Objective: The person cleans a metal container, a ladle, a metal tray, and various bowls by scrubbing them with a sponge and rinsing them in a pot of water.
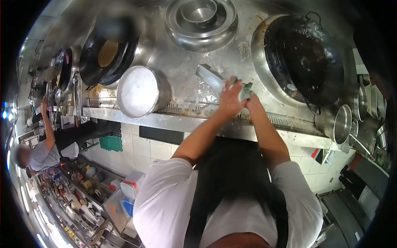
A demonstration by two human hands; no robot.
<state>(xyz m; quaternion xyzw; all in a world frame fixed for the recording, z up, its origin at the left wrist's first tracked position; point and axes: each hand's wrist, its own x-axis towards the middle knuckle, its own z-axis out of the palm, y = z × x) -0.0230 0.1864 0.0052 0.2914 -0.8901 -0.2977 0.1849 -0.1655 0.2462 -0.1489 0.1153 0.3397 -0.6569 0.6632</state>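
Note:
My left hand (232,100) is over the steel stove top, its fingers wet with white foam and closed round a green scouring pad (245,91). Pressed close beside it, my right hand (253,101) is curled shut; what it grips is hidden behind the pad and the left hand. A flat rectangular piece of metal (210,77) reaches up and left from the fingers. It resembles a blade, but its near end is covered by my left hand.
A pot of white foamy liquid (138,91) stands left, near woks (97,62). A large dark wok (308,62) sits right, above a steel pot (341,124). Nested steel bowls (200,25) are at the back. At far left, another person (45,153) reaches toward hanging utensils.

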